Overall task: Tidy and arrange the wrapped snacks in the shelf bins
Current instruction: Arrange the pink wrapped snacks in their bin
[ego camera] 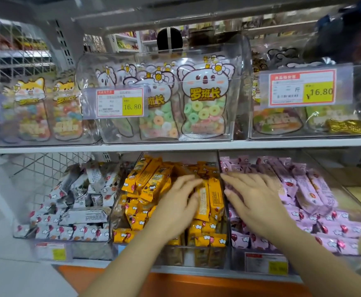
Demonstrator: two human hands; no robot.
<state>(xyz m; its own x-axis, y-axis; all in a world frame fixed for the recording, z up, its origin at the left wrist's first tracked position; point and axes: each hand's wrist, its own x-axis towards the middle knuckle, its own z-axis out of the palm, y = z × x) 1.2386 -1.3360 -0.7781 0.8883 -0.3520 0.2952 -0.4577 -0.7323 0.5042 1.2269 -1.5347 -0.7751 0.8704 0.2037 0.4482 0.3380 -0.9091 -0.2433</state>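
The lower shelf carries 3 clear bins of wrapped snacks side by side: white-and-grey packs (pixel 83 217) on the left, yellow bars (pixel 147 181) in the middle bin (pixel 175 257), pink bars (pixel 312 189) on the right. A 4th bin (pixel 359 196) at the far right holds pale yellow pieces.

The left hand (pixel 178 204) lies on the yellow bars, fingers over the tops of 2 bars standing upright by the divider and thumb against their side. The blur makes it hard to say whether it grips them or only presses. The right hand (pixel 256 200) is spread flat on the pink bars, fingers straight and holding nothing, fingertips reaching the divider (pixel 220 166) between the yellow and pink bins.

The upper shelf (pixel 46 149) has 3 clear bins of candy pouches. The left one shows 2 fox pouches (pixel 31 108). The middle one shows 3 koala pouches (pixel 205 99) of ring sweets, printed "罗班长". 2 price tags read "16.80", one (pixel 120 103) on the middle bin and one (pixel 302 87) on the right bin, where 1 gold foil piece (pixel 347 126) lies.
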